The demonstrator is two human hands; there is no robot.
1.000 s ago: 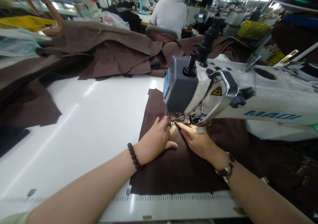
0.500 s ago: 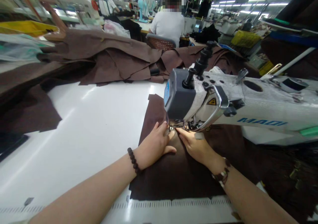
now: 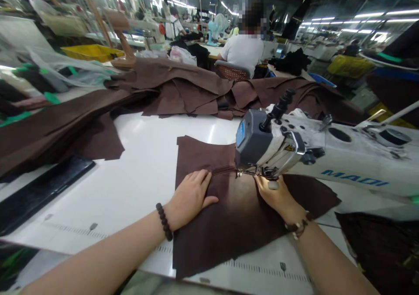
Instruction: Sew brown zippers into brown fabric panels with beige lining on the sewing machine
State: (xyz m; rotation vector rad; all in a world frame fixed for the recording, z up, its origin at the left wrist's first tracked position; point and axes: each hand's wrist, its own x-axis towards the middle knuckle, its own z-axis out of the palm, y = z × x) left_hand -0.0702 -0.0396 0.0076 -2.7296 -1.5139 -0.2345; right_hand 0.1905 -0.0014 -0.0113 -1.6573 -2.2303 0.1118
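Observation:
A dark brown fabric panel [image 3: 225,229] lies flat on the white table, passing under the presser foot [image 3: 239,173] of a sewing machine [image 3: 250,144]. A stitched strip [image 3: 224,169] runs across it, left of the foot. My left hand [image 3: 191,197] rests palm down on the panel's left part, fingers stretched and thumb apart, gripping nothing. To the right of the foot, my right hand [image 3: 276,197] presses on the panel with its fingers extended; the machine head partly hides them.
Brown fabric pieces [image 3: 183,92] are heaped along the table's far edge. A black flat object [image 3: 49,194] lies at left. More dark cloth [image 3: 382,238] is at lower right. Beyond the heap sits a person in a white shirt [image 3: 244,53], near a blue fan [image 3: 216,26].
The panel has shifted left under the foot, uncovering the stitched strip. My left hand has moved left, away from the foot; my right hand stays close to it. The camera view has turned.

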